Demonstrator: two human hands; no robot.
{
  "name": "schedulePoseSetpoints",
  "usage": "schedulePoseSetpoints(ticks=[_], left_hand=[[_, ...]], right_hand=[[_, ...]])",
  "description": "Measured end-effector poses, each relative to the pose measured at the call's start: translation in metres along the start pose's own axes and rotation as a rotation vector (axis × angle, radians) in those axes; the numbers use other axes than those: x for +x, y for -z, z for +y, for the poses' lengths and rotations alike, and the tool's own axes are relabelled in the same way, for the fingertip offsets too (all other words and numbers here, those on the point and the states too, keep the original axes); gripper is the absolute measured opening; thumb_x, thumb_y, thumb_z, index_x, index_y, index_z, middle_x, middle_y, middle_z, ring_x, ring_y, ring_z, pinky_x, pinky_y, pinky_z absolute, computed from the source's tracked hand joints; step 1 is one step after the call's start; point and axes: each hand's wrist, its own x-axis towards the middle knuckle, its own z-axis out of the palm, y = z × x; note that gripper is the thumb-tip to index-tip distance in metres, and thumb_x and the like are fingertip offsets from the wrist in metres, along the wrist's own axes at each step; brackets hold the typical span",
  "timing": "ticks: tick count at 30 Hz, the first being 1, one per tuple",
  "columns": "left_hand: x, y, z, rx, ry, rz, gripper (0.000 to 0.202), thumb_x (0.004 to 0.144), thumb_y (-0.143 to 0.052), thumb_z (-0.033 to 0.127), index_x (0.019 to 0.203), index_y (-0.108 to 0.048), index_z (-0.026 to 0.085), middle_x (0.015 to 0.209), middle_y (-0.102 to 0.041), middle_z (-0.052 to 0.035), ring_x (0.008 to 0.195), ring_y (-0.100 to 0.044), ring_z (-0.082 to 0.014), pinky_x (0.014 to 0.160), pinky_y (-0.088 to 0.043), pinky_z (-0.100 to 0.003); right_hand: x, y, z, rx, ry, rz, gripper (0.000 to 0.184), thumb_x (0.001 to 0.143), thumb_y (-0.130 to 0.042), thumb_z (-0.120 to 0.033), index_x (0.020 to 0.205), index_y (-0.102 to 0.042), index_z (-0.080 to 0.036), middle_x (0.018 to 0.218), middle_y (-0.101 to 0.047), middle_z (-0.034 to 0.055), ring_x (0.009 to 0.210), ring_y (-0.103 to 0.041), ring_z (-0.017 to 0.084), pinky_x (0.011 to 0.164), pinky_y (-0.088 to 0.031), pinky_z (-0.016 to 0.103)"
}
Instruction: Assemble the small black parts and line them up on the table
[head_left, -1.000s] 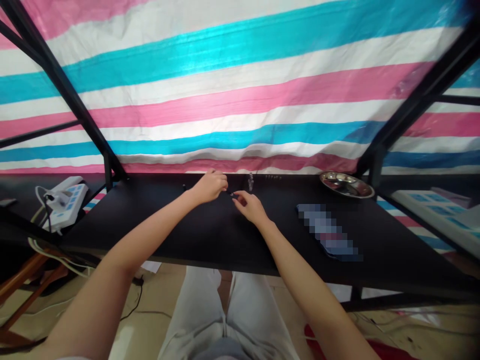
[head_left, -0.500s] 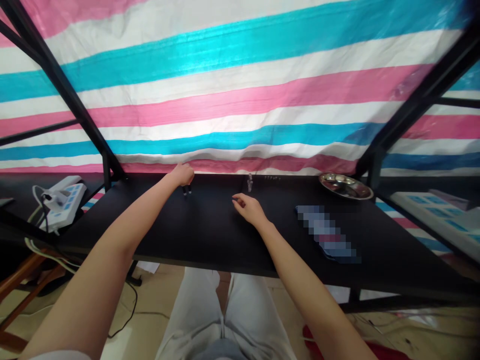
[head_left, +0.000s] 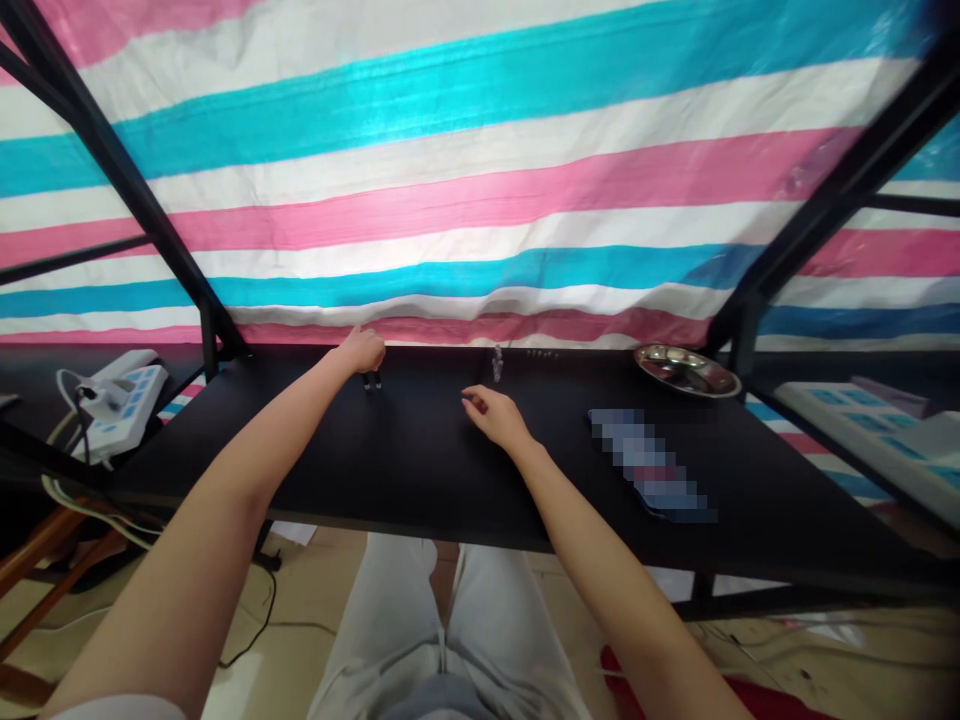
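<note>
My left hand (head_left: 362, 351) reaches to the far left part of the black table (head_left: 420, 460), fingers curled down over two small dark upright pieces (head_left: 372, 380) that stand just below it. Whether it grips them I cannot make out. My right hand (head_left: 495, 415) rests near the table's middle, fingers loosely pinched together on something too small to name. A small clear upright object (head_left: 497, 362) stands just beyond my right hand. A row of tiny dark bits (head_left: 544, 354) lies at the far edge.
A metal dish (head_left: 686, 368) sits at the back right. A blurred flat object (head_left: 649, 462) lies right of my right hand. A white power strip (head_left: 116, 400) with cables sits on the left surface. Black frame posts (head_left: 206, 335) rise at both back corners before a striped tarp (head_left: 480, 170).
My left hand moved left from beside my right hand to the far left of the table, over the two dark pieces. My right hand stayed near the middle.
</note>
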Motion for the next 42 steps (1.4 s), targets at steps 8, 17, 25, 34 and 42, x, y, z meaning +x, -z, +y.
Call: schedulePoseSetpoints(ticks=[8, 17, 25, 34, 42], left_hand=[[0.0007, -0.0012, 0.0011, -0.009, -0.005, 0.005, 0.018, 0.066, -0.054, 0.008, 0.068, -0.069, 0.017, 0.089, -0.065, -0.0088, 0.094, -0.052, -0.0239, 0.081, -0.03, -0.033], [-0.0036, 0.0, -0.001, 0.0, 0.009, -0.015, 0.018, 0.067, -0.054, 0.012, 0.073, -0.07, 0.018, 0.093, -0.065, -0.0096, 0.095, -0.051, -0.0236, 0.083, -0.03, -0.034], [-0.0037, 0.0004, -0.0026, -0.003, 0.006, -0.039, 0.016, 0.066, -0.055, 0.014, 0.072, -0.069, 0.019, 0.092, -0.066, -0.0085, 0.095, -0.05, -0.0229, 0.084, -0.028, -0.035], [-0.0034, -0.0012, -0.0016, -0.019, 0.001, -0.018, 0.012, 0.065, -0.057, 0.014, 0.07, -0.068, 0.018, 0.09, -0.066, -0.0077, 0.095, -0.051, -0.0231, 0.085, -0.029, -0.036], [-0.0048, 0.0021, -0.0002, -0.014, -0.004, 0.022, 0.019, 0.072, -0.058, 0.028, 0.085, -0.068, 0.019, 0.1, -0.063, -0.0091, 0.102, -0.049, -0.0244, 0.086, -0.029, -0.035]], right_hand=[[0.0, -0.0001, 0.0001, -0.004, 0.002, -0.006, 0.024, 0.08, -0.046, -0.031, 0.095, -0.061, -0.019, 0.066, -0.058, 0.0003, 0.06, -0.052, 0.012, 0.062, -0.041, 0.024], [0.0, -0.0013, 0.0014, -0.001, 0.007, -0.004, 0.023, 0.08, -0.047, -0.03, 0.094, -0.061, -0.02, 0.066, -0.058, 0.0001, 0.06, -0.052, 0.012, 0.062, -0.041, 0.024], [0.0, -0.0005, 0.0006, 0.001, 0.007, -0.007, 0.022, 0.08, -0.047, -0.03, 0.093, -0.061, -0.02, 0.065, -0.058, 0.0003, 0.06, -0.052, 0.013, 0.061, -0.041, 0.024], [0.0001, 0.0005, 0.0008, -0.013, -0.012, -0.025, 0.023, 0.08, -0.046, -0.031, 0.094, -0.062, -0.02, 0.067, -0.059, 0.0002, 0.061, -0.053, 0.013, 0.063, -0.041, 0.024], [0.0004, 0.0054, -0.0041, -0.062, -0.056, -0.053, 0.024, 0.081, -0.046, -0.029, 0.096, -0.061, -0.02, 0.069, -0.06, 0.0008, 0.063, -0.054, 0.013, 0.064, -0.04, 0.025]])
